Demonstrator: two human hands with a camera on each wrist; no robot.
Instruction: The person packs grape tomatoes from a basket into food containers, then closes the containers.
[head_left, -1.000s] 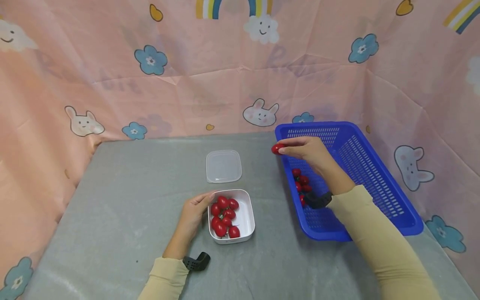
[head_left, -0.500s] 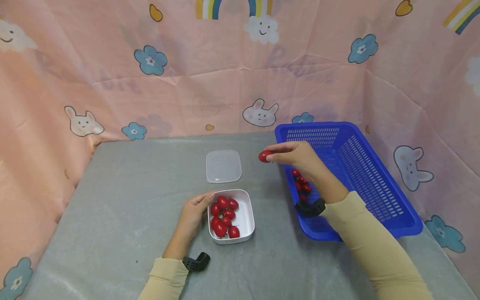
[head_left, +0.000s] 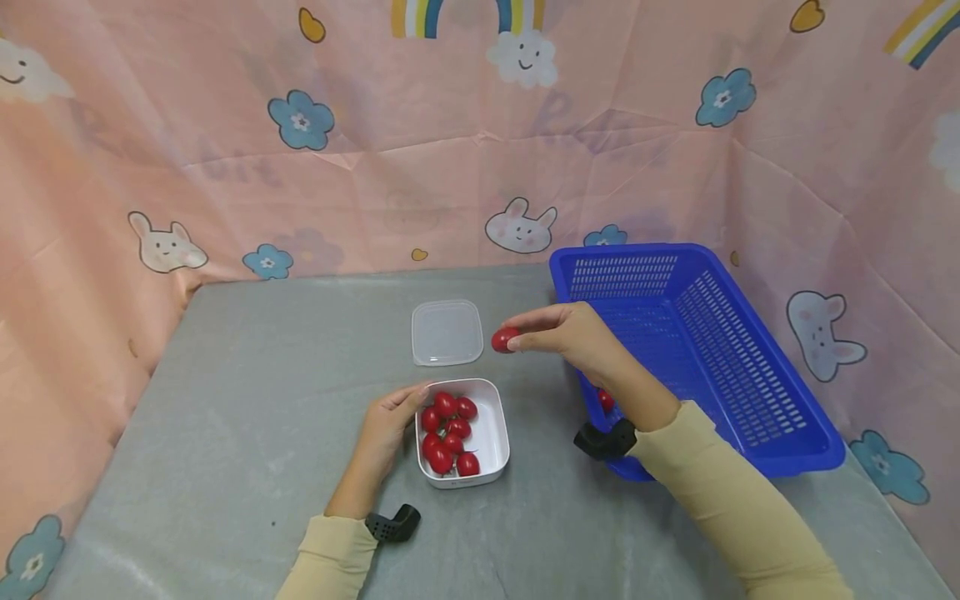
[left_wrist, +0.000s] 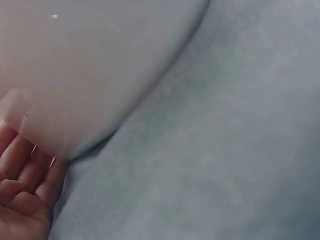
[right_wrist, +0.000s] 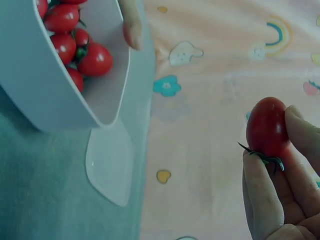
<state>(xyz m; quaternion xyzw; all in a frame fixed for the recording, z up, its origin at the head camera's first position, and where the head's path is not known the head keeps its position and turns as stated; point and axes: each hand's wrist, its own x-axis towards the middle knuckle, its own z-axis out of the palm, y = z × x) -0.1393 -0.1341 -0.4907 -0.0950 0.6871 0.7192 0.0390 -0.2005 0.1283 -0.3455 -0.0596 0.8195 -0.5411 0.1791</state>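
In the head view my right hand [head_left: 576, 340] pinches a red cherry tomato [head_left: 505, 339] by its fingertips, in the air between the blue basket and the clear lid. Seen from the right wrist, that cherry tomato [right_wrist: 267, 126] has a green calyx still on it. My left hand [head_left: 386, 433] grips the far left corner of a small white square box [head_left: 492, 429], its fingers [left_wrist: 37, 167] along the outer wall. Several cherry tomatoes [head_left: 452, 427] fill the left part of the box; white floor shows at its right.
A flat translucent lid [head_left: 447, 333] lies on the grey tabletop [head_left: 285, 400] just behind the box. On the right stands a blue perforated basket [head_left: 750, 358], with a cherry tomato [head_left: 605, 400] visible beside my wrist. Printed pink cloth [head_left: 360, 192] encloses the back and sides.
My right hand has carried the cherry tomato left and nearer, from over the basket's left rim to beside the lid. The left hand and the box have stayed in place.
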